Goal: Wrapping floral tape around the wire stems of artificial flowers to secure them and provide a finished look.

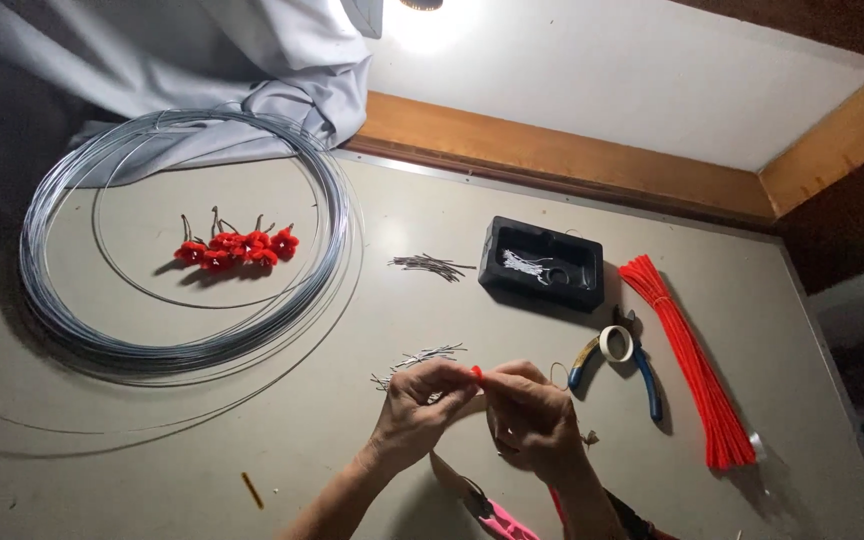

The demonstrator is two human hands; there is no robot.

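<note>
Worktop (282, 440) of pale grey board, lit from a lamp above, carries everything within arm's reach of a person seated at its near edge. Largest on it is a broad coil of bare silver wire (187, 240), laid flat at the far left, with a cluster of small red flowers on wire stems (235, 248) resting inside its ring, apparently set aside there out of the way. A long bundle of bright red fuzzy stems (692, 360) lies at the right, near a black rectangular plastic tray (542, 262) holding thin pale pieces. Blue-and-yellow-handled pliers (624, 362) sit just beside the hands, a small roll of white tape (616, 343) resting on them. Two loose piles of short cut wire pieces (430, 265) lie between coil and tray and just beyond the fingers. Pink-handled snips (497, 515) rest at the near edge. The left hand (414, 412) and right hand (532, 418) meet at the fingertips, both pinched on a tiny red piece (477, 373) held low above the worktop, close to the eye for fine work.
</note>
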